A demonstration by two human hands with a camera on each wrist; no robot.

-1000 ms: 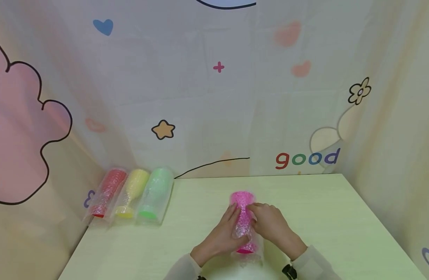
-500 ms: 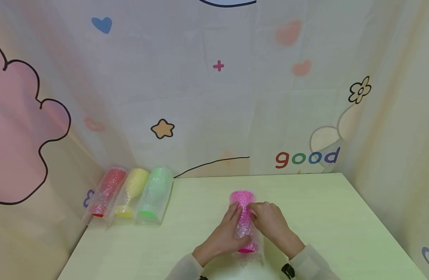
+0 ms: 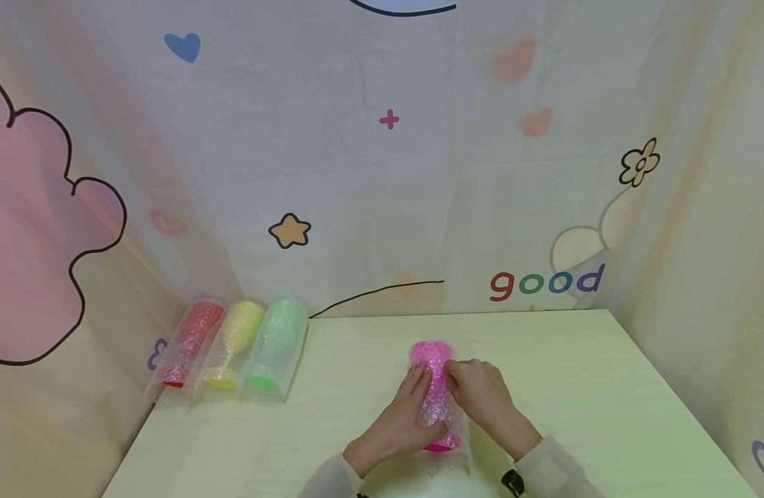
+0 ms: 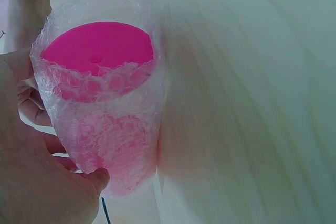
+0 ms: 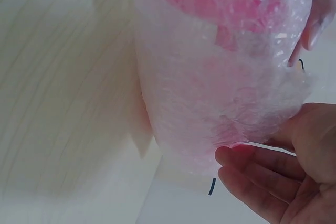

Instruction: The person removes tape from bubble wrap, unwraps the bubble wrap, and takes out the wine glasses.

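Observation:
A pink goblet-like object (image 3: pixel 433 353) wrapped in bubble wrap lies on the table, its flat round base (image 4: pixel 105 45) facing the near edge. My left hand (image 3: pixel 394 420) holds it from the left, fingers along the upper part and thumb across it near the base. From the right, my right hand (image 3: pixel 481 393) pinches the loose edge of the bubble wrap (image 5: pixel 194 93) with bent fingers. In the right wrist view, the right thumb is partly hidden behind the film.
At the back left, bubble-wrapped red (image 3: pixel 198 335), yellow (image 3: pixel 241 328) and green (image 3: pixel 279 342) objects of similar shape lie side by side. The pale table (image 3: pixel 562 387) meets a printed curtain (image 3: pixel 369 194) along its back edge.
Both hands stay at the pink object, which keeps its place. The right fingertips have shifted very slightly to the right, and the left hand has moved a touch rightward too.

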